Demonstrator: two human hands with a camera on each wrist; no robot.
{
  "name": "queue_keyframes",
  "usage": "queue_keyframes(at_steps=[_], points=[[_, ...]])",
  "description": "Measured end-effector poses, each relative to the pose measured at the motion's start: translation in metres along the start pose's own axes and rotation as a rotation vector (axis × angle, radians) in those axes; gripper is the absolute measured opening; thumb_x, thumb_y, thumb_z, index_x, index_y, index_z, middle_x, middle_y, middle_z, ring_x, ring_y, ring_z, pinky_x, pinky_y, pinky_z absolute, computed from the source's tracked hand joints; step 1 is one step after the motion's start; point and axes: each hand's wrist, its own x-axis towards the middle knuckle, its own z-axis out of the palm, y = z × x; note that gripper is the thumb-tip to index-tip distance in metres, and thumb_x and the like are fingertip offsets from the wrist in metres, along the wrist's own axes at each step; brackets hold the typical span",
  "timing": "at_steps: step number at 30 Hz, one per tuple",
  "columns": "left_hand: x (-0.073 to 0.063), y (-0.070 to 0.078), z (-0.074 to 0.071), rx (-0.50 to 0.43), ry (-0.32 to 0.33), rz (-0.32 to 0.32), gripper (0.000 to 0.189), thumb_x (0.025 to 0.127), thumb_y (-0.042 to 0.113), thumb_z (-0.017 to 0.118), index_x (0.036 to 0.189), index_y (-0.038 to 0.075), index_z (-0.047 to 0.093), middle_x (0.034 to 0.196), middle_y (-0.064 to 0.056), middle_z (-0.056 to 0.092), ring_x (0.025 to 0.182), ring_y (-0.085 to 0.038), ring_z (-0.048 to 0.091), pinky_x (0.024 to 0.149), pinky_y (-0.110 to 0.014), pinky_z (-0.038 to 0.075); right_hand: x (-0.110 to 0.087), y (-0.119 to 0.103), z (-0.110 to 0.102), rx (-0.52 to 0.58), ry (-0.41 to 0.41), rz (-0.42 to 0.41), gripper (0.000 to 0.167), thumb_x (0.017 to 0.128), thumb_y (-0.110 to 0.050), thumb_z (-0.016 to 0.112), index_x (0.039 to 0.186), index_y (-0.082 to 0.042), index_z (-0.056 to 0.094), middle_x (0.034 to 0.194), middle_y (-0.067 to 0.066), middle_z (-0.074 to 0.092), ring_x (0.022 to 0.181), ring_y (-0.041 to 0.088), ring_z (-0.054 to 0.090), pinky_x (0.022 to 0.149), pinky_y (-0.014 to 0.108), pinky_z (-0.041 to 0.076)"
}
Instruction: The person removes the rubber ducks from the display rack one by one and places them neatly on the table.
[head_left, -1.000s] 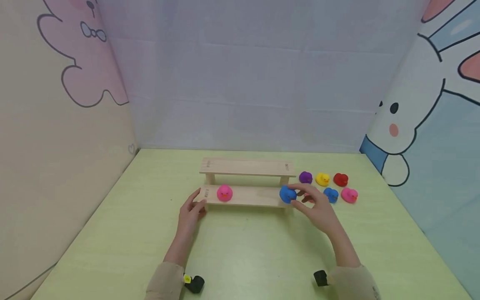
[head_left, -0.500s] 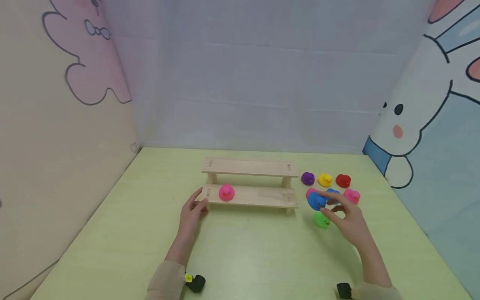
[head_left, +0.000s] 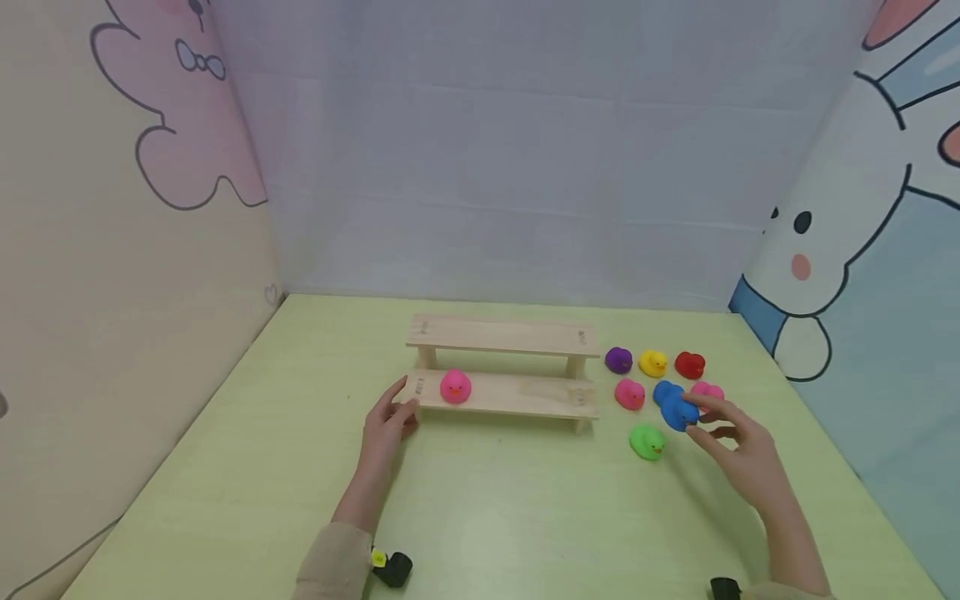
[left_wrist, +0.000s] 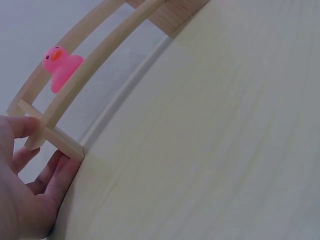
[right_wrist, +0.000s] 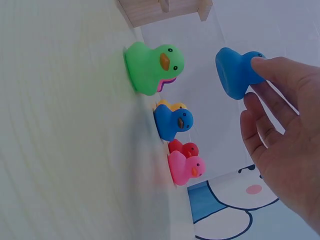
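Observation:
My right hand (head_left: 738, 450) pinches a blue rubber duck (head_left: 679, 412) between thumb and fingers, held above the table in front of a second blue duck (head_left: 664, 392). The right wrist view shows the held blue duck (right_wrist: 237, 72) off the tabletop. At the left end of a two-tier wooden shelf (head_left: 525, 395), my left hand (head_left: 385, 425) grips the lower board, thumb against its edge in the left wrist view. A pink rubber duck (head_left: 455, 387) sits on that lower board, near the left hand. Nearest the right hand on the table is a green duck (head_left: 647, 442).
Purple (head_left: 618, 360), yellow (head_left: 652, 362) and red (head_left: 689, 365) ducks form a back row right of the shelf. One pink duck (head_left: 629, 394) stands in front of them; another pink duck (head_left: 707, 393) is partly hidden by the right hand. Fabric walls (head_left: 495, 167) bound the table.
My right hand has carried the blue duck from the right end of the lower shelf board rightward over the loose ducks. The left hand keeps its hold on the shelf.

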Motion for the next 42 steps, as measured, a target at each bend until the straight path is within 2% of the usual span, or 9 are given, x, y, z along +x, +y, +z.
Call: queue_keyframes(at_steps=[6,18,20,23,26,32,35,40,42], points=[[0.0,0.003,0.001,0.0,0.006,0.008,0.051,0.098,0.019,0.06,0.147,0.025,0.048,0.092,0.0,0.057,0.087,-0.012,0.058,0.085,-0.025,0.056,0.001,0.011,-0.006,-0.014,0.005,0.013,0.042,0.094,-0.017,0.067,0.135,-0.011,0.059,0.114,-0.038,0.049,0.095,-0.01,0.05,0.076,0.005,0.045],[-0.002,0.003,0.002,-0.003,0.006,0.013,0.051,0.098,0.02,0.061,0.147,0.025,0.048,0.092,-0.001,0.058,0.086,-0.012,0.058,0.083,-0.023,0.056,0.004,0.025,-0.014,-0.094,-0.068,0.064,0.043,0.094,-0.024,0.067,0.136,-0.015,0.059,0.112,-0.04,0.046,0.092,-0.018,0.049,0.074,0.004,0.046],[-0.002,0.002,0.002,-0.006,0.004,0.012,0.051,0.098,0.02,0.061,0.147,0.025,0.048,0.092,-0.002,0.058,0.086,-0.012,0.058,0.083,-0.023,0.056,0.004,0.026,-0.015,-0.111,-0.085,0.073,0.043,0.094,-0.024,0.068,0.135,-0.014,0.059,0.114,-0.032,0.052,0.091,-0.019,0.048,0.074,0.005,0.047],[-0.002,0.002,0.002,-0.005,0.002,0.012,0.051,0.098,0.02,0.061,0.147,0.024,0.048,0.091,-0.001,0.058,0.086,-0.012,0.058,0.084,-0.024,0.057,0.003,0.028,-0.015,-0.131,-0.11,0.087,0.042,0.094,-0.024,0.067,0.134,-0.014,0.059,0.12,-0.009,0.063,0.091,-0.019,0.049,0.073,0.007,0.048],[-0.002,0.003,0.002,-0.005,0.005,0.014,0.051,0.098,0.021,0.061,0.147,0.025,0.049,0.091,0.0,0.058,0.087,-0.012,0.058,0.085,-0.024,0.057,0.003,0.03,-0.014,-0.144,-0.142,0.1,0.043,0.095,-0.025,0.066,0.135,-0.014,0.058,0.128,0.012,0.062,0.092,-0.017,0.049,0.074,0.009,0.049],[-0.003,0.003,0.001,0.003,0.005,0.004,0.051,0.098,0.022,0.061,0.148,0.025,0.047,0.094,-0.002,0.059,0.088,-0.012,0.059,0.085,-0.024,0.056,0.002,0.034,-0.014,-0.144,-0.198,0.116,0.042,0.095,-0.024,0.067,0.134,-0.012,0.06,0.132,0.017,0.062,0.095,-0.015,0.05,0.075,0.011,0.051],[-0.004,0.002,0.001,0.007,0.001,0.004,0.052,0.098,0.023,0.061,0.148,0.025,0.046,0.096,-0.003,0.06,0.088,-0.013,0.059,0.086,-0.025,0.056,0.001,0.036,-0.015,-0.136,-0.252,0.135,0.041,0.094,-0.02,0.068,0.133,-0.011,0.06,0.131,0.017,0.063,0.097,-0.007,0.055,0.076,0.013,0.052],[-0.003,0.001,0.0,0.012,0.004,0.003,0.052,0.098,0.023,0.061,0.148,0.025,0.046,0.095,-0.003,0.06,0.088,-0.012,0.059,0.084,-0.023,0.056,0.001,0.04,-0.015,-0.126,-0.343,0.181,0.041,0.093,-0.016,0.068,0.132,-0.008,0.06,0.129,0.019,0.063,0.105,0.023,0.063,0.077,0.013,0.051],[-0.002,0.0,0.001,0.013,0.007,0.005,0.051,0.098,0.022,0.061,0.148,0.025,0.047,0.094,-0.003,0.06,0.087,-0.012,0.059,0.083,-0.022,0.056,0.002,0.041,-0.014,-0.126,-0.352,0.184,0.04,0.093,-0.015,0.068,0.132,-0.008,0.06,0.129,0.019,0.063,0.105,0.025,0.063,0.077,0.013,0.051]])
